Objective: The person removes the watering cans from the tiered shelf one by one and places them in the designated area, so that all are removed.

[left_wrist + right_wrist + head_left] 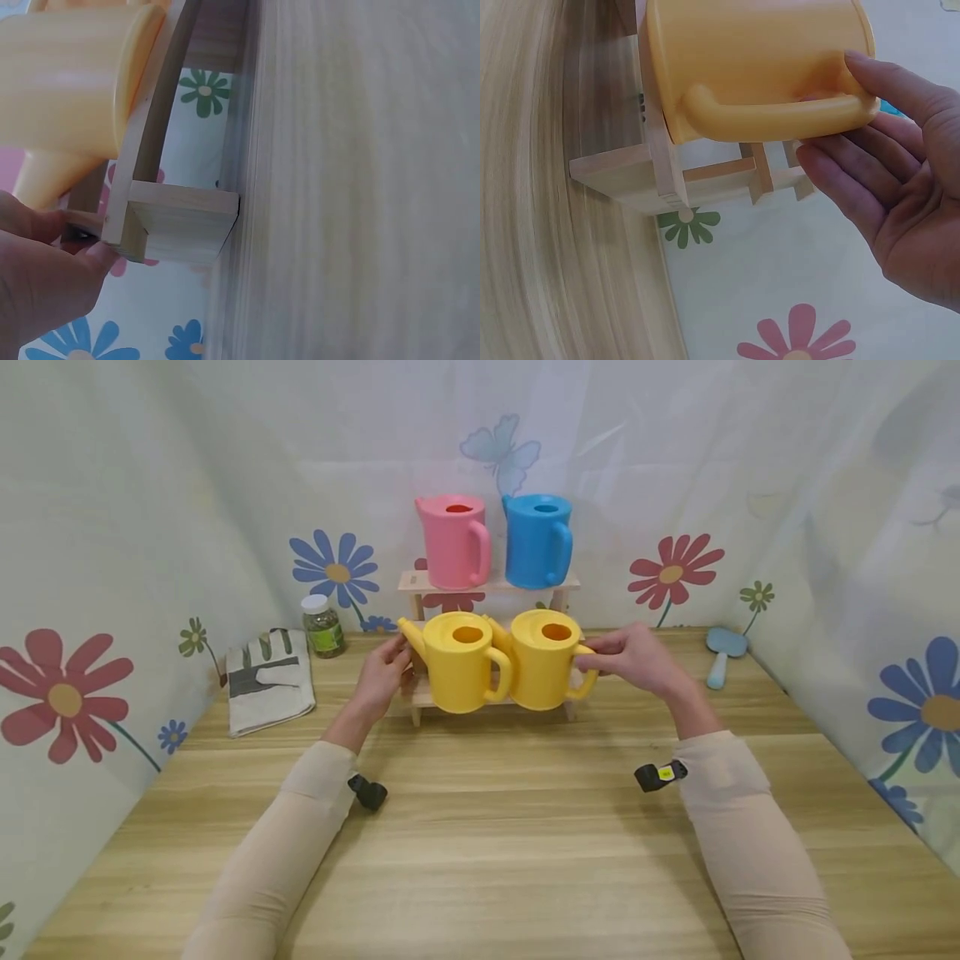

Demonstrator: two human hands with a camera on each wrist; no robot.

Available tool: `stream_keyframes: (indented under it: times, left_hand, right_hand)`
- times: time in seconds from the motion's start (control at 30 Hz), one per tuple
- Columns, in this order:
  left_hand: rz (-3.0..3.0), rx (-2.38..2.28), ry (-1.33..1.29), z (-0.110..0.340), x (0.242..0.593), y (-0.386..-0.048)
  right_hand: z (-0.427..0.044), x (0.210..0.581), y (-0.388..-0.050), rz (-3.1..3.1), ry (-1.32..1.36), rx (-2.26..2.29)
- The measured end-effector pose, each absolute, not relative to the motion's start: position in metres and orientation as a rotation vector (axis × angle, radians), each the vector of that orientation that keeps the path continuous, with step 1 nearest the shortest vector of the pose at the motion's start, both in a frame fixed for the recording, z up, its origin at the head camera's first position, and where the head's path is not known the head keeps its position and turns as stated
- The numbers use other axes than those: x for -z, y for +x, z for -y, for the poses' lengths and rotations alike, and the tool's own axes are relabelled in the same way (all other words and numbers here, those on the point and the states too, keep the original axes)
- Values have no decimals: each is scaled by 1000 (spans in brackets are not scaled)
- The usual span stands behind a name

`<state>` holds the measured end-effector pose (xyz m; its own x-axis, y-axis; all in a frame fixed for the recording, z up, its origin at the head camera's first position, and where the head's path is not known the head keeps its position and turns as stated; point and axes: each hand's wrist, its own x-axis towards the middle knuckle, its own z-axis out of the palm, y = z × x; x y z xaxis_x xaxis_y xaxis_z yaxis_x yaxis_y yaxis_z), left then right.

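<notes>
Two yellow watering cans stand side by side on the lower step of a small wooden stand (184, 206), the left one (453, 672) with its spout toward my left hand. The right can's (536, 664) spout is partly hidden behind its neighbour. At the stand's left end, my left hand (382, 677) pinches the wood between thumb and fingers, under that spout. My right hand (637, 660) holds the right can by its handle (780, 120), thumb on top and fingers beneath. On the upper step are a pink watering can (450, 547) and a blue one (534, 547).
A work glove (270, 689) lies on the wooden table (495, 860) at the left, beside a jar with a white lid (324, 631). Toward the back right lies a small light-blue shovel (723, 647). Flower-printed curtains hang behind and at both sides.
</notes>
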<state>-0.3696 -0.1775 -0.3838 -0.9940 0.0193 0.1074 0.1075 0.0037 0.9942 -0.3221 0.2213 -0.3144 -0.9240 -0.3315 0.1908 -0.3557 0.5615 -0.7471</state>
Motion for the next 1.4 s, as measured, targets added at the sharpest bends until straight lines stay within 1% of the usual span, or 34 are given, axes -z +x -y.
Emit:
stream_keyframes:
  times: [0.27, 0.8, 0.93, 1.1, 1.4]
  left_hand:
    - [2147, 2181, -68, 180, 387, -375]
    - [2123, 2235, -99, 182, 388, -374]
    - [2125, 2236, -82, 181, 387, -374]
    - [2129, 2241, -80, 181, 387, -375]
    - [2130, 2246, -71, 182, 385, -373]
  right_hand:
    - [-218, 315, -322, 2757, 600, -1280]
    - [-216, 318, -324, 2693, 545, -1304]
    - [-220, 313, -321, 2635, 546, -1323]
    - [-229, 303, -314, 2549, 487, -1375]
    - [-237, 291, -308, 2555, 395, -1336]
